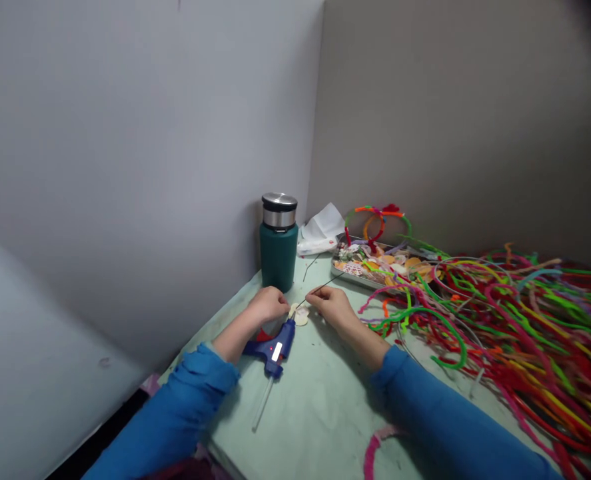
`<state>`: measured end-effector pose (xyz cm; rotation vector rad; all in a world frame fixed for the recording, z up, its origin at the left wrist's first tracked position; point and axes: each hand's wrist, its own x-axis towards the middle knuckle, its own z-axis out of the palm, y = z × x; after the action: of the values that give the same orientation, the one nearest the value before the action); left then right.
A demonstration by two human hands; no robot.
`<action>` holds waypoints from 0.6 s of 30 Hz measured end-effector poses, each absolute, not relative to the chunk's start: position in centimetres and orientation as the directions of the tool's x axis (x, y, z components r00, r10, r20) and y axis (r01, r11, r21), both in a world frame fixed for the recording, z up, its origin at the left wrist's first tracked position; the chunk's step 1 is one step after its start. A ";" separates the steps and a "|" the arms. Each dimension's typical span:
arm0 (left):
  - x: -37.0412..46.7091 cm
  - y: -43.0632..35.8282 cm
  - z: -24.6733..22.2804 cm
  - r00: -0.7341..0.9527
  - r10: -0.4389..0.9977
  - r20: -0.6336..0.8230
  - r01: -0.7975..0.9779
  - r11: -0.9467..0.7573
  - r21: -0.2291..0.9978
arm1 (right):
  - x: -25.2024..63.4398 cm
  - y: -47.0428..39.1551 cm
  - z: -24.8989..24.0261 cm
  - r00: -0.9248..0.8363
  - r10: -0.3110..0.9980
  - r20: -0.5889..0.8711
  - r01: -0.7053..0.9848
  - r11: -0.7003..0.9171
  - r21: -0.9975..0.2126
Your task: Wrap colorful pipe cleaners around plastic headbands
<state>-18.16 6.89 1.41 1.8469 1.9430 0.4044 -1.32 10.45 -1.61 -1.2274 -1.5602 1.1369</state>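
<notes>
My right hand (331, 305) pinches a thin dark stick (320, 288), whose lower end reaches a small cream flower-shaped piece (301, 316) on the table. Just left of that piece is my left hand (269, 304), its fingers closed together near the piece's edge; what they hold, if anything, is too small to tell. A blue glue gun (278, 348) lies between my forearms, its nozzle at the cream piece and a clear glue stick (262, 403) coming out of its back end.
Behind my left hand a green bottle (278, 257) stands upright. White tissue (325, 223) lies beside it. A metal tray (358, 280) holds many small cutouts. Colourful pipe cleaners (525, 320) heap across the right side. A pink one (371, 453) lies at the front of the pale green table (315, 400).
</notes>
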 end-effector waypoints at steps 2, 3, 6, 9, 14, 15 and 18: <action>-18.1 6.9 1.5 -0.017 0.994 -0.110 0.859 0.071 0.507 | -1.3 10.5 -1.6 -0.191 0.978 0.078 0.242 0.124 -0.962; -18.1 6.9 1.6 -0.012 0.994 -0.108 0.854 0.066 0.516 | -1.3 10.5 -1.6 -0.196 0.977 0.082 0.249 0.131 -0.960; -18.6 6.6 1.8 0.018 0.996 -0.085 0.842 0.031 0.539 | -1.2 10.4 -1.6 -0.195 0.976 0.094 0.269 0.146 -0.952; -20.0 4.6 2.5 0.068 0.994 -0.082 0.829 -0.011 0.559 | -1.0 10.2 -1.6 -0.183 0.978 0.099 0.296 0.151 -0.943; -22.9 -1.1 3.3 0.259 0.961 -0.100 0.792 -0.152 0.591 | -0.7 10.4 -1.3 -0.126 0.991 0.048 0.383 0.093 -0.919; -23.2 -2.0 3.3 0.245 0.964 -0.101 0.818 -0.150 0.555 | -0.7 10.5 -1.2 -0.112 0.993 0.030 0.411 0.073 -0.909; -23.4 -3.8 2.8 0.172 0.984 -0.040 0.877 -0.135 0.461 | -0.6 10.6 -0.7 -0.097 0.995 -0.028 0.497 0.024 -0.868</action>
<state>-23.39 -3.78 2.77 2.0762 1.7615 0.3866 -0.63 10.64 -0.68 -1.5352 -1.6648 0.9940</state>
